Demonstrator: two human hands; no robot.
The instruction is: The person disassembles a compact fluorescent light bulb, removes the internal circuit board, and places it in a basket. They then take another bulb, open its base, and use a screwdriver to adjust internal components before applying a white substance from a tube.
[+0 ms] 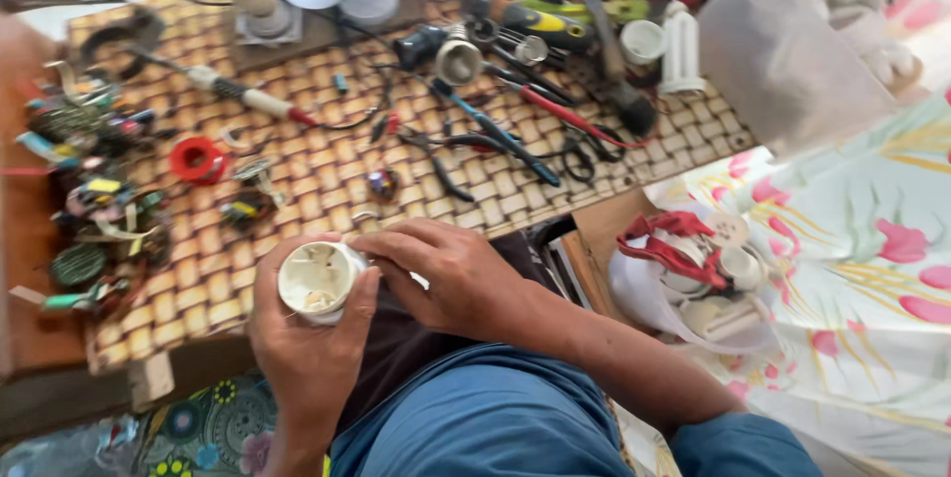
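A white lamp base shell (pixel 317 281) is cupped open-end-up in the closed left hand (pixel 309 338) over the lap, steadied for access, while the right hand (pixel 446 274) fingertips pinch its rim beside the woven-mat tabletop (pixel 327 175) strewn with tools.

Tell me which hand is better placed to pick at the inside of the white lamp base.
Right. The left hand is wrapped around the white lamp base, while the right hand rests fingertips at its rim.
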